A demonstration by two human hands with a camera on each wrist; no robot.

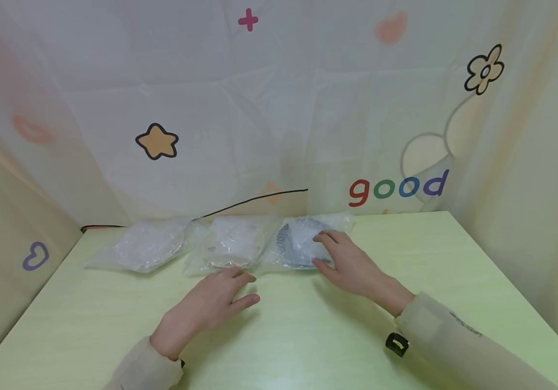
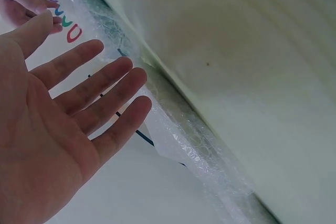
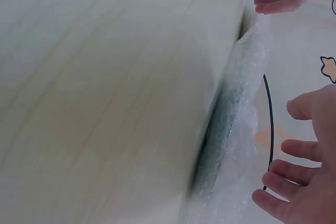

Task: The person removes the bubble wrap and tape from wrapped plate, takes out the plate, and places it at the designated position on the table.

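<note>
Three bubble-wrapped round, flat items lie in a row along the back of the table. The right one (image 1: 293, 241) has a blue-grey rim under its wrap, the middle one (image 1: 235, 241) looks pale, and the left one (image 1: 147, 246) is whitish. My right hand (image 1: 352, 265) hovers at the right package with fingers spread; in the right wrist view a gap shows between fingers and wrap. My left hand (image 1: 208, 298) is in front of the middle package, palm and straight fingers (image 2: 113, 85) showing in the left wrist view, holding nothing.
The pale green table (image 1: 279, 346) runs forward from the packages. Behind it hangs a curtain (image 1: 279, 119) printed with a star, a flower and the word "good". More curtain encloses both sides. A small black device (image 1: 397, 344) sits at the right wrist.
</note>
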